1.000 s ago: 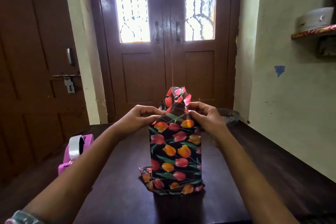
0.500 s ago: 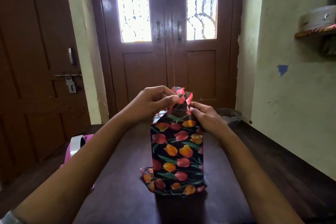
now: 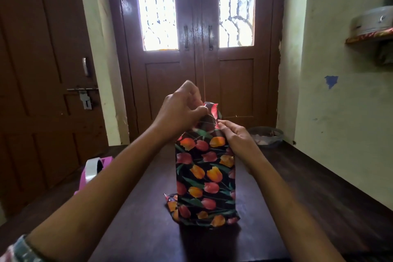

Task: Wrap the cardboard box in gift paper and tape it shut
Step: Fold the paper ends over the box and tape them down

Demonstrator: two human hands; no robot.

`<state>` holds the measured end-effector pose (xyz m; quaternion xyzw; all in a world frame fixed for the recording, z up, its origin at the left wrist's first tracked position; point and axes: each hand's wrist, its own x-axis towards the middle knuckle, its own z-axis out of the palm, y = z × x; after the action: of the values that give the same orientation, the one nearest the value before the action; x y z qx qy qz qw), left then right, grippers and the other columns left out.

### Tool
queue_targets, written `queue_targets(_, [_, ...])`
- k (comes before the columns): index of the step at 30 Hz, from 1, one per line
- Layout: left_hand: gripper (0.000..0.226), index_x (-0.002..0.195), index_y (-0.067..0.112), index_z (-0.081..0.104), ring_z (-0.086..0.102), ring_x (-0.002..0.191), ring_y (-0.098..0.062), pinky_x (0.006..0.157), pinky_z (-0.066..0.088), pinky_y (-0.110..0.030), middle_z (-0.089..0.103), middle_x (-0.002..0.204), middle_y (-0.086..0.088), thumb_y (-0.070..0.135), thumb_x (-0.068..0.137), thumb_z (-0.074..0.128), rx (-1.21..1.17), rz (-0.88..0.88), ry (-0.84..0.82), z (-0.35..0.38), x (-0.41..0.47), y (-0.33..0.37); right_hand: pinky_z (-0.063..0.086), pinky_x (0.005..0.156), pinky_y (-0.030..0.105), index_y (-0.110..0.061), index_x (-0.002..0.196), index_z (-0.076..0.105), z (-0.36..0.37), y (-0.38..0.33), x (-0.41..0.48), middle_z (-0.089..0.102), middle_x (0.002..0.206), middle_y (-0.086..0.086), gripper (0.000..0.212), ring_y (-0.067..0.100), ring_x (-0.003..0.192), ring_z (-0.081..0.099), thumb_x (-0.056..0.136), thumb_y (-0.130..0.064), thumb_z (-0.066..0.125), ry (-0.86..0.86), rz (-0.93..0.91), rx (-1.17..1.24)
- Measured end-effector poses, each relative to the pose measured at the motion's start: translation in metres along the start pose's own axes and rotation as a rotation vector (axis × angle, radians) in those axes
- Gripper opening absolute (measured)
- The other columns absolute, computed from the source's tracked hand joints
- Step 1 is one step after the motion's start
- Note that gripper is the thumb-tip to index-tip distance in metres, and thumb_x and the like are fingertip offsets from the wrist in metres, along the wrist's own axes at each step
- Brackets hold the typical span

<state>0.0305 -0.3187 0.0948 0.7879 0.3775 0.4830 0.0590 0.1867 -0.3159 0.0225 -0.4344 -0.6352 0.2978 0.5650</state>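
Though level before, left hand (image 3: 180,108) higher than right hand (image 3: 236,136), fingers (image 3: 190,92) of both tight on gift paper (image 3: 204,176).

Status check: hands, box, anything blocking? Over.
Left hand and right hand both pinching top paper flap. Wrapped box upright on table, top end not yet closed. Tape dispenser at left, nothing blocking.

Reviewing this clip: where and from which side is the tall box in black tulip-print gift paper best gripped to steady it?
Probably by the flat left and right faces at mid-height, coming in from the sides. The tulip-print wrapped box stands upright on its narrow end, and its top paper is loose where the left hand and right hand pinch it.
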Motion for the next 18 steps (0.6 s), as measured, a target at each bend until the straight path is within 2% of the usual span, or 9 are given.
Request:
queue_targets(2, [0.018, 0.095, 0.028, 0.055, 0.066, 0.082, -0.014, 0.068, 0.058, -0.029, 0.065, 0.095, 0.004, 0.013, 0.088, 0.062, -0.108, 0.067, -0.178, -0.015, 0.005, 0.001, 0.050, 0.085, 0.021, -0.028, 0.112, 0.061, 0.000, 0.000, -0.003, 0.068, 0.102, -0.008, 0.030, 0.005, 0.097, 0.063, 0.100, -0.035, 0.035, -0.006, 0.000, 0.012])
queue_targets(4, [0.022, 0.111, 0.020, 0.061, 0.066, 0.092, -0.012, 0.077, 0.056, -0.027, 0.066, 0.105, 0.002, 0.011, 0.092, 0.055, -0.114, 0.167, -0.381, -0.029, 0.010, 0.002, 0.048, 0.087, 0.019, -0.031, 0.111, 0.061, 0.001, 0.001, -0.004, 0.068, 0.104, -0.011, 0.033, 0.002, 0.100, 0.062, 0.100, -0.040, 0.031, -0.018, -0.006, 0.024])
queue_targets(7, [0.033, 0.123, 0.010, 0.058, 0.064, 0.095, -0.009, 0.081, 0.052, -0.021, 0.063, 0.113, -0.005, -0.001, 0.093, 0.048, -0.104, 0.189, -0.643, -0.043, 0.019, 0.002, 0.047, 0.081, 0.016, -0.035, 0.102, 0.063, 0.000, 0.002, -0.006, 0.069, 0.101, -0.010, 0.038, 0.003, 0.099, 0.062, 0.098, -0.045, 0.026, -0.033, -0.017, -0.018])
queue_targets(9, [0.036, 0.124, 0.010, 0.057, 0.065, 0.090, -0.013, 0.079, 0.053, -0.023, 0.063, 0.112, -0.006, -0.001, 0.090, 0.055, -0.025, 0.220, -0.735, -0.048, 0.027, 0.002, 0.047, 0.088, 0.022, -0.033, 0.110, 0.064, -0.001, 0.006, -0.007, 0.068, 0.107, -0.008, 0.046, 0.007, 0.105, 0.061, 0.095, -0.052, 0.024, -0.056, -0.031, -0.057])
queue_targets(12, [0.032, 0.111, 0.018, 0.065, 0.062, 0.078, -0.009, 0.069, 0.050, -0.016, 0.064, 0.102, -0.002, 0.017, 0.080, 0.072, 0.204, 0.299, -0.741, -0.049, 0.037, 0.000, 0.040, 0.104, 0.032, -0.034, 0.128, 0.054, -0.004, 0.010, -0.007, 0.058, 0.129, -0.007, 0.056, 0.009, 0.121, 0.051, 0.089, -0.060, 0.024, -0.105, -0.064, -0.119])
queue_targets(15, [0.023, 0.094, 0.017, 0.070, 0.057, 0.076, -0.009, 0.062, 0.042, -0.010, 0.064, 0.097, -0.002, 0.034, 0.078, 0.072, 0.367, 0.352, -0.647, -0.047, 0.043, -0.005, 0.036, 0.108, 0.035, -0.035, 0.133, 0.048, -0.005, 0.007, -0.007, 0.050, 0.139, -0.007, 0.056, 0.009, 0.127, 0.045, 0.089, -0.061, 0.026, -0.114, -0.098, -0.171])
queue_targets(18, [0.016, 0.089, 0.014, 0.072, 0.058, 0.081, -0.014, 0.063, 0.041, -0.009, 0.063, 0.096, -0.002, 0.029, 0.083, 0.068, 0.321, 0.348, -0.648, -0.045, 0.044, -0.009, 0.036, 0.097, 0.018, -0.038, 0.137, 0.038, -0.006, 0.002, -0.008, 0.046, 0.135, -0.014, 0.049, 0.003, 0.123, 0.043, 0.091, -0.052, 0.026, -0.105, -0.142, -0.206])
